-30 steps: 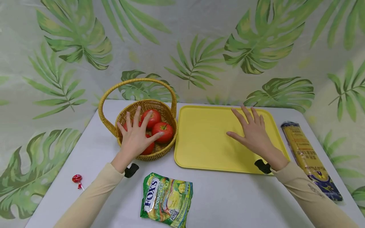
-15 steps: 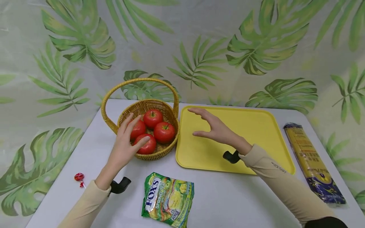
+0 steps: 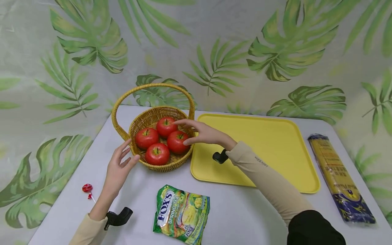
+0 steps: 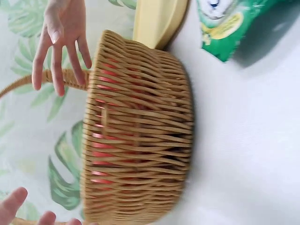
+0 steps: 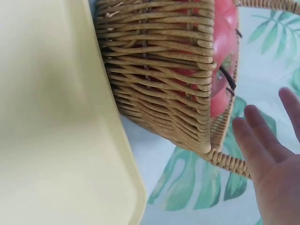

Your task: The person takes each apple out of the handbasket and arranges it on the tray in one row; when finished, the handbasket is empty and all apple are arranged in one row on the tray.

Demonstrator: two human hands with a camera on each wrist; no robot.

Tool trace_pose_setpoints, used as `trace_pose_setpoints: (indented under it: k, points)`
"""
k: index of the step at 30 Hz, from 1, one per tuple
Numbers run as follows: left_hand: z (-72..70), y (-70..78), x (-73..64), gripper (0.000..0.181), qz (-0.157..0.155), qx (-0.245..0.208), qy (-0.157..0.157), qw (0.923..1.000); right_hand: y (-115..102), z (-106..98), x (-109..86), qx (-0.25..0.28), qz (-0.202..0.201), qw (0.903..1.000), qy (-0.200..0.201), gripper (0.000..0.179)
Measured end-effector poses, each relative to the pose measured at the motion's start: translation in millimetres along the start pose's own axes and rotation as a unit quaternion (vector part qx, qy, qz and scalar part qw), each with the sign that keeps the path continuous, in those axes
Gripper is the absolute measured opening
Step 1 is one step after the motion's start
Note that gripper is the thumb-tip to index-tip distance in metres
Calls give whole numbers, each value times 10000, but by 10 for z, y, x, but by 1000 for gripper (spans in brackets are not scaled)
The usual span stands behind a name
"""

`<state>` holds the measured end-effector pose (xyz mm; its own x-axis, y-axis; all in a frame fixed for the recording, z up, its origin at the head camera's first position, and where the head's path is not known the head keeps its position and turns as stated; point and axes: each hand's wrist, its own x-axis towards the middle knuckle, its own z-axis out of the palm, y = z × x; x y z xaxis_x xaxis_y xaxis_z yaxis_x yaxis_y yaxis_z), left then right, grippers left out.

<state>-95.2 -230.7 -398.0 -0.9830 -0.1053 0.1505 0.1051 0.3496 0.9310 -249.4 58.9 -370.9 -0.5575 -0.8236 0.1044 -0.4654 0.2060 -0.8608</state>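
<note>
A wicker basket (image 3: 165, 167) with a tall arched handle stands at the back left of the table and holds several red tomatoes (image 3: 157, 154). My right hand (image 3: 203, 133) hovers over the basket's right rim, fingers spread and loosely bent above the tomatoes, holding nothing. At the basket's left front side is my left hand (image 3: 118, 166), its relaxed fingers near the rim; whether they touch it I cannot tell. In the left wrist view, the woven wall (image 4: 140, 126) fills the middle, with red showing through the gaps. The right wrist view shows tomato stems beside my fingers (image 5: 262, 140).
A yellow tray (image 3: 275, 160) lies right of the basket, under my right forearm. Farther right is a long pasta packet (image 3: 340, 177). A green Fox's candy bag (image 3: 182, 216) lies in front, and a red lollipop (image 3: 87, 188) at the left. A leaf-patterned cloth hangs behind.
My right hand has moved left from above the tray to the basket's right rim. My left hand has drawn back from over the tomatoes to the basket's left front side.
</note>
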Motion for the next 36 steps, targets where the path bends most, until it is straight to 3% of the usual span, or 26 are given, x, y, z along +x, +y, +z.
trace_pose_setpoints:
  k: [4, 9, 13, 18, 27, 36]
  points:
    - [4, -120, -11, 66, -541, -135, -114, 9984, 29, 24, 152, 134, 153, 9987, -460, 63]
    - [33, -226, 50, 73, -1115, -111, -512, 9924, 16, 30, 300, 50, 226, 9947, -1002, 60]
    - [68, -301, 113, 77, -1364, -299, -809, 9869, 27, 45, 378, -173, 456, 9904, -1290, 57]
    - [112, -361, 167, 79, -1531, -515, -919, 9826, 35, 96, 430, -746, 738, 9827, -1527, 56]
    - [146, -392, 183, 83, -1561, -663, -848, 9819, 36, 228, 459, -1657, 1343, 9686, -1276, 52]
    - [149, -406, 187, 83, -1592, -688, -850, 9812, 33, 277, 453, -2135, 1071, 9674, -844, 55]
